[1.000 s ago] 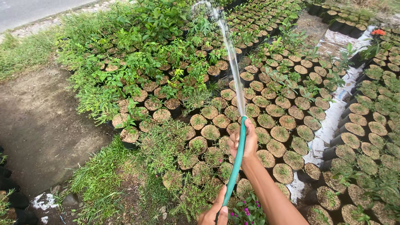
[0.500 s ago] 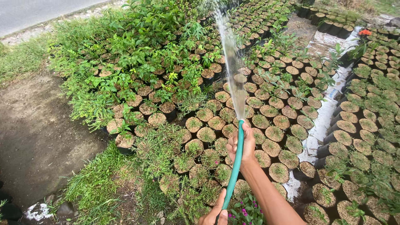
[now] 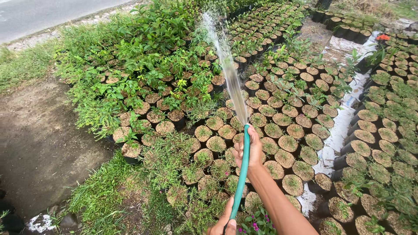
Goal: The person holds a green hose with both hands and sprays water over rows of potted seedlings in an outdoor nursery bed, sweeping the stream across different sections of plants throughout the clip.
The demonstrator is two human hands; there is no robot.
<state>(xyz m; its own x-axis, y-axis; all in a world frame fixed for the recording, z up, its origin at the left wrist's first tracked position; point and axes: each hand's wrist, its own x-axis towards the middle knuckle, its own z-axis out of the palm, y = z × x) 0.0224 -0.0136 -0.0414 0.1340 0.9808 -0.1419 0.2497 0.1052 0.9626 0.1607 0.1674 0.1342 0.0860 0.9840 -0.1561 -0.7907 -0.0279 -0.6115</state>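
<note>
Far left: a strip of grey road (image 3: 52, 15), then a grass verge (image 3: 24, 65). Nearer, a patch of bare dark soil (image 3: 39, 148), damp-looking, with weeds (image 3: 104, 196) thick along its right edge.

Centre left: leafy seedlings (image 3: 148, 56) in black grow bags, tall and dense. Just right of these, rows of round soil-filled bags (image 3: 270, 130) with small sprouts or none, running far into the scene.

Centre near: left hand (image 3: 224, 224) at the bottom edge, fingers curled around the green hose (image 3: 241, 174), only partly in view. Further along, right hand (image 3: 249, 152) wrapped tight near the hose mouth, fingers closed round it; thumb at the opening, cannot tell whether pressed over it. From there a water jet (image 3: 226, 61) arcing up and far, breaking into spray above the leafy seedlings. Small purple flowers (image 3: 254, 224) just beside the near forearm.

Right: a strip of pale plastic sheet (image 3: 344, 117) running between blocks, then more bags (image 3: 383, 130) with low green plants, and a red flower (image 3: 383, 38) far right.

Risks, as a judgement: a hard, narrow jet likely to scour soil from the small bags or flatten tender sprouts if dropped too low. Loose grip on a wet hose, and the mouth could whip aside. Pooling on the plastic sheet likely slippery underfoot. Uneven sweep, and near rows left dry.
</note>
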